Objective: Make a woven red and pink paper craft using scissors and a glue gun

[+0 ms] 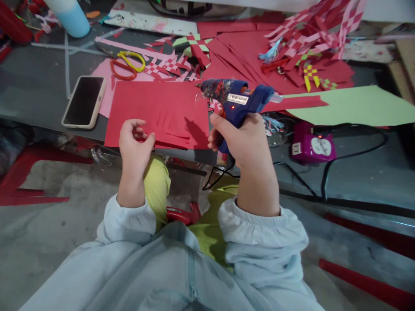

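My right hand [244, 136] is wrapped round the handle of a dark blue glue gun [249, 97], with its nozzle pointing left. A small red light glows on the gun's side, and fuzzy strands cling to its front. A clear glue stick [276, 98] pokes out at the back. My left hand [136, 140] is at the front edge of a red paper sheet [139, 99]. Its fingers are loosely curled with the thumb apart, and I see nothing between them. Beside it, thin red paper strips [171, 140] lie on the sheet.
A phone [84, 102] and scissors [128, 65] lie left. Behind are checked woven paper pieces [168, 65] and red paper [240, 56]. Right are green paper [359, 106], a purple power socket [313, 144] and a black cable [353, 151]. A red stool [29, 168] stands left.
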Action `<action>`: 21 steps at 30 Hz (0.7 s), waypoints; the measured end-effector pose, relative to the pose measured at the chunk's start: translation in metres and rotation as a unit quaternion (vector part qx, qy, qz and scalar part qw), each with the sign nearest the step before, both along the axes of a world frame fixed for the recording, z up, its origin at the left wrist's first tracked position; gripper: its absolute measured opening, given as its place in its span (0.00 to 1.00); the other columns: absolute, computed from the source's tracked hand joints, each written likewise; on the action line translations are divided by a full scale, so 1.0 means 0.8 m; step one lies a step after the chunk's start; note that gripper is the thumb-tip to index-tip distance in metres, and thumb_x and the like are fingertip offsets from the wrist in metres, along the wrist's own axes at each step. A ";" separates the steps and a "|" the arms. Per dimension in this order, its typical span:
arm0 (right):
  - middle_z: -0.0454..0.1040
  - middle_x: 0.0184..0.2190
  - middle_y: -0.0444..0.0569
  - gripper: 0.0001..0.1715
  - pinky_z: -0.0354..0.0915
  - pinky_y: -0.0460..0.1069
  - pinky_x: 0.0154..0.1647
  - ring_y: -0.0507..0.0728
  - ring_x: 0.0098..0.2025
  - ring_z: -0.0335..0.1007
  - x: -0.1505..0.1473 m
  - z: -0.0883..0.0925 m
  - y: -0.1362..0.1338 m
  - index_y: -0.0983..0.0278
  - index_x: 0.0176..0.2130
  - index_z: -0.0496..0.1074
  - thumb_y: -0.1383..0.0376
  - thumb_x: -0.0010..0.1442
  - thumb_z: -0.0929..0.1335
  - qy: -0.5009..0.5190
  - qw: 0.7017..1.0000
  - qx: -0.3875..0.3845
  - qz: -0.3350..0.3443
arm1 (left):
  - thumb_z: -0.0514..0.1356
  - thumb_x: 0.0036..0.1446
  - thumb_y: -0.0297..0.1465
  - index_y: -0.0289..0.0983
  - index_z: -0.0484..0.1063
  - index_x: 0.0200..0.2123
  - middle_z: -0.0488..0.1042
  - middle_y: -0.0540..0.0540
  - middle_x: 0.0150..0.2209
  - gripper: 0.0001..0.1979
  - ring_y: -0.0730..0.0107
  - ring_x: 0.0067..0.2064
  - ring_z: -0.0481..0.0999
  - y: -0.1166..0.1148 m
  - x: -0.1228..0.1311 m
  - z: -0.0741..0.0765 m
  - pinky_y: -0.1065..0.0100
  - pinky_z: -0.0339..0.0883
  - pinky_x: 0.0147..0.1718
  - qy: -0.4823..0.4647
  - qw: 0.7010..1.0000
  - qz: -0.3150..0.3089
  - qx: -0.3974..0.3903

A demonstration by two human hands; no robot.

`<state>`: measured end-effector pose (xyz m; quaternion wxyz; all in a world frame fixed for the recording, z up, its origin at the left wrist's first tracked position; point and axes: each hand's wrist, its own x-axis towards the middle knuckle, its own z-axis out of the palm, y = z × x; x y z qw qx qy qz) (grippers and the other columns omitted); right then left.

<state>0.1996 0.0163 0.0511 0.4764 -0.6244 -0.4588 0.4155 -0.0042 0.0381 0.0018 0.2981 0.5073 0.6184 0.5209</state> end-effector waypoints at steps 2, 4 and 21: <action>0.69 0.16 0.42 0.10 0.66 0.46 0.17 0.50 0.15 0.66 -0.001 0.000 0.000 0.61 0.26 0.66 0.62 0.56 0.68 0.001 1.000 -0.003 -0.002 | 0.61 0.45 0.21 0.39 0.69 0.40 0.67 0.47 0.40 0.16 0.70 0.38 0.71 -0.003 -0.001 -0.003 0.61 0.72 0.43 0.141 0.989 0.021 0.039; 0.69 0.16 0.42 0.10 0.66 0.46 0.17 0.49 0.15 0.66 -0.001 0.000 0.000 0.62 0.26 0.66 0.62 0.57 0.68 0.001 1.000 -0.004 -0.003 | 0.59 0.48 0.22 0.39 0.69 0.42 0.67 0.44 0.44 0.16 0.64 0.45 0.71 -0.006 0.000 -0.004 0.57 0.69 0.48 0.237 0.969 0.020 0.058; 0.68 0.15 0.39 0.12 0.64 0.44 0.15 0.50 0.15 0.66 0.003 0.010 -0.006 0.61 0.29 0.64 0.60 0.52 0.72 0.068 0.994 -0.079 0.028 | 0.66 0.53 0.41 0.41 0.73 0.46 0.73 0.42 0.45 0.19 0.53 0.49 0.69 -0.023 -0.020 0.013 0.55 0.64 0.50 0.380 0.906 -0.181 0.047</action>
